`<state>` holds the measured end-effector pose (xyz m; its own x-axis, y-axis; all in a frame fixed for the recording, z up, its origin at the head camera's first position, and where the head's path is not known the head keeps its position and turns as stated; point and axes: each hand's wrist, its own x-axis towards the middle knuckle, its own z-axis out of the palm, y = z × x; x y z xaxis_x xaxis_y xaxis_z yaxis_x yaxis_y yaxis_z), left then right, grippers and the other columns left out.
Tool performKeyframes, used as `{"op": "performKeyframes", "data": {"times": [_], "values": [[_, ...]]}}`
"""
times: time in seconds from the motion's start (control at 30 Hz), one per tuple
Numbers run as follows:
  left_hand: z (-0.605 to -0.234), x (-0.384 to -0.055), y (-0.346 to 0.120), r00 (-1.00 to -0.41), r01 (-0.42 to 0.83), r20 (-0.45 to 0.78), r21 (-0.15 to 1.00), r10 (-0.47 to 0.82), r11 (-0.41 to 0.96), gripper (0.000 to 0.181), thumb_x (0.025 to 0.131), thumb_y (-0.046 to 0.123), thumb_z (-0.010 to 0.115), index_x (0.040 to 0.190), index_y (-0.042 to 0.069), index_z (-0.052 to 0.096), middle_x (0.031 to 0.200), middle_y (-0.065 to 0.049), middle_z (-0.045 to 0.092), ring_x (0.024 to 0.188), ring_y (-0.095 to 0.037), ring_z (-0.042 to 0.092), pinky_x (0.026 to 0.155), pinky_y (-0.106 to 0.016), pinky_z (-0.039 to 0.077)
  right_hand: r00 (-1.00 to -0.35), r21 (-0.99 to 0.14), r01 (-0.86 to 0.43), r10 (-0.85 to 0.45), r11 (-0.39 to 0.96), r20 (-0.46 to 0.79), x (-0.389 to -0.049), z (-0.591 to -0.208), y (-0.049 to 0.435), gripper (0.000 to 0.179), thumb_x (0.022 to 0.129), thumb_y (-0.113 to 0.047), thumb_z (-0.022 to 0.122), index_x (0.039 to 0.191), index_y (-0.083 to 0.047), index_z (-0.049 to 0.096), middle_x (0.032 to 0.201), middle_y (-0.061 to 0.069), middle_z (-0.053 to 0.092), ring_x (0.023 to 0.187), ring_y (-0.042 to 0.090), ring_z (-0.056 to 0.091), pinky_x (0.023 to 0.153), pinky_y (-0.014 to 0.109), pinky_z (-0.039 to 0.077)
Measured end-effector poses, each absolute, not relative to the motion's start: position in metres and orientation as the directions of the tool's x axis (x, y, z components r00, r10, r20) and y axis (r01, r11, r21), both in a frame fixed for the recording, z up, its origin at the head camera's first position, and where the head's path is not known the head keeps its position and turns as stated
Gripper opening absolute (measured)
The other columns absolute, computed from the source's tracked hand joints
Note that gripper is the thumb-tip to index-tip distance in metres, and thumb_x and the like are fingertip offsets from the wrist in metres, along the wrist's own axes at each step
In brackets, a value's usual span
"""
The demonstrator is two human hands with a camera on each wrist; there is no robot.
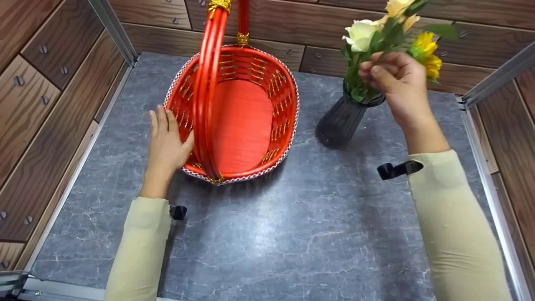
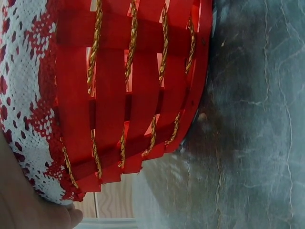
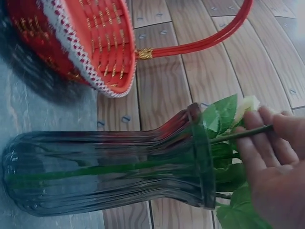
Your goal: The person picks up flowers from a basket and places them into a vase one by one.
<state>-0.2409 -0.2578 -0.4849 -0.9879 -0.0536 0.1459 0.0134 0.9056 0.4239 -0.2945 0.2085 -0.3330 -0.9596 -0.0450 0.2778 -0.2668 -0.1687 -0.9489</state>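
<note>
A red woven basket (image 1: 242,125) with a tall arched handle and white lace trim stands left of centre. My left hand (image 1: 165,140) holds its left rim, thumb on the inside and fingers along the outside. In the left wrist view, part of that hand (image 2: 28,200) shows beside the lace. To the right, a dark ribbed glass vase (image 1: 340,121) holds leafy stems. My right hand (image 1: 403,83) pinches a green stem (image 3: 248,132) just above the vase mouth. White, peach and yellow blooms surround it; which bloom tops this stem I cannot tell.
Grey marble-patterned tabletop (image 1: 267,234) lies under everything. Wood-patterned panels (image 1: 271,21) close off the back and both sides, with metal frame bars (image 1: 79,159) along the edges. The basket's handle (image 1: 205,92) arches high between my hands.
</note>
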Motion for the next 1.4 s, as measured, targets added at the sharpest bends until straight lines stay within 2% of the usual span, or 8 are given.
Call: {"op": "performKeyframes", "data": {"times": [0.1, 0.37, 0.57, 0.67, 0.87, 1.0, 1.17, 1.4], "values": [[-0.485, -0.241, -0.257, -0.989, 0.005, 0.135, 0.427, -0.059, 0.904, 0.086, 0.09, 0.059, 0.03, 0.144, -0.004, 0.009, 0.15, -0.011, -0.018, 0.133, -0.025, -0.025, 0.111, -0.045, 0.001, -0.974, -0.976, -0.203, -0.085, -0.077, 0.21, -0.298, -0.337, 0.211, 0.023, 0.086, 0.003, 0.057, 0.109, 0.009, 0.053, 0.099, 0.023, 0.064, 0.089, 0.031, 0.064, 0.079, 0.031, 0.052], [-0.485, -0.241, -0.257, -0.989, 0.01, 0.14, 0.424, -0.055, 0.906, 0.085, 0.09, 0.058, 0.03, 0.144, -0.004, 0.009, 0.149, -0.011, -0.019, 0.133, -0.025, -0.025, 0.111, -0.047, 0.002, -0.996, -0.997, -0.044, -0.075, -0.061, 0.049, -0.307, -0.341, 0.213, 0.024, 0.086, 0.004, 0.057, 0.108, 0.008, 0.052, 0.094, 0.019, 0.066, 0.087, 0.027, 0.066, 0.075, 0.029, 0.053], [-0.484, -0.241, -0.257, -0.988, 0.013, 0.143, 0.422, -0.052, 0.907, 0.085, 0.09, 0.058, 0.03, 0.144, -0.005, 0.008, 0.149, -0.012, -0.018, 0.133, -0.026, -0.025, 0.111, -0.047, 0.002, -0.999, -1.0, 0.015, -0.05, 0.01, -0.015, -0.308, -0.337, 0.211, 0.028, 0.084, 0.002, 0.062, 0.11, 0.005, 0.052, 0.1, 0.016, 0.065, 0.09, 0.026, 0.064, 0.074, 0.028, 0.053], [-0.485, -0.241, -0.258, -0.988, 0.013, 0.147, 0.419, -0.054, 0.908, 0.085, 0.091, 0.057, 0.031, 0.144, -0.005, 0.01, 0.15, -0.014, -0.016, 0.134, -0.027, -0.023, 0.111, -0.045, 0.001, -1.0, -1.0, 0.018, -0.024, 0.014, -0.019, -0.31, -0.336, 0.208, 0.03, 0.081, 0.001, 0.065, 0.109, 0.005, 0.054, 0.102, 0.014, 0.064, 0.087, 0.026, 0.065, 0.072, 0.029, 0.054], [-0.485, -0.241, -0.258, -0.987, 0.014, 0.151, 0.42, -0.054, 0.907, 0.085, 0.09, 0.058, 0.03, 0.144, -0.005, 0.01, 0.15, -0.014, -0.016, 0.134, -0.027, -0.023, 0.111, -0.043, 0.0, -0.999, -0.998, 0.028, 0.017, -0.051, -0.029, -0.311, -0.337, 0.207, 0.031, 0.078, -0.011, 0.073, 0.103, 0.003, 0.062, 0.087, 0.017, 0.067, 0.078, 0.027, 0.066, 0.067, 0.032, 0.054], [-0.485, -0.242, -0.257, -0.988, 0.011, 0.147, 0.422, -0.056, 0.906, 0.085, 0.09, 0.058, 0.03, 0.144, -0.005, 0.009, 0.15, -0.013, -0.017, 0.133, -0.026, -0.024, 0.111, -0.045, 0.001, -1.0, -0.993, -0.029, 0.013, -0.114, 0.028, -0.311, -0.34, 0.21, 0.029, 0.077, -0.008, 0.073, 0.1, 0.006, 0.061, 0.085, 0.019, 0.066, 0.076, 0.028, 0.066, 0.068, 0.035, 0.054], [-0.484, -0.242, -0.257, -0.988, 0.01, 0.141, 0.425, -0.055, 0.905, 0.085, 0.09, 0.058, 0.031, 0.144, -0.004, 0.009, 0.15, -0.012, -0.018, 0.133, -0.026, -0.024, 0.111, -0.046, 0.001, -0.994, -0.977, -0.091, 0.077, -0.192, 0.078, -0.312, -0.344, 0.213, 0.028, 0.072, 0.002, 0.073, 0.095, 0.008, 0.059, 0.082, 0.017, 0.065, 0.069, 0.025, 0.066, 0.061, 0.033, 0.055], [-0.482, -0.241, -0.257, -0.989, 0.005, 0.135, 0.422, -0.058, 0.907, 0.085, 0.09, 0.057, 0.032, 0.144, -0.004, 0.009, 0.15, -0.013, -0.017, 0.133, -0.026, -0.024, 0.111, -0.045, 0.001, -0.992, -0.991, -0.095, 0.088, -0.097, 0.086, -0.311, -0.344, 0.213, 0.028, 0.068, 0.002, 0.077, 0.091, 0.008, 0.062, 0.079, 0.012, 0.066, 0.067, 0.02, 0.065, 0.061, 0.029, 0.055]]}}
